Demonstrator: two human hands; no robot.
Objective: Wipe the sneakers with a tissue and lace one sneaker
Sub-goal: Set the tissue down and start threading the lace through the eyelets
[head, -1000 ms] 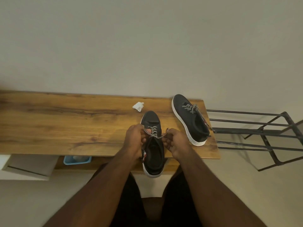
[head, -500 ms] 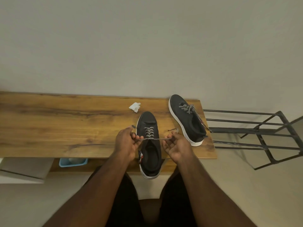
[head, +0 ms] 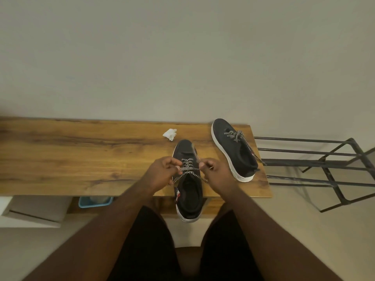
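Sneakers, two, black with white soles: left hand [head: 162, 173] and right hand [head: 217, 173] each pinch the near sneaker's [head: 189, 197] speckled lace [head: 187, 169]; far sneaker [head: 233, 151] laced.

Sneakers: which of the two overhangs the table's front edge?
The near sneaker, the one whose lace both hands grip, left hand and right hand. Its heel juts past the table edge; the far sneaker lies fully on top, untouched.

Setting: a home, likely an entryway. You sit facing a plain wall at a low wooden bench [head: 81, 159]; beside it stands a black metal rack [head: 324, 165], bare of shoes. Under the bench: a blue tray [head: 95, 201] and a cardboard box [head: 36, 209].
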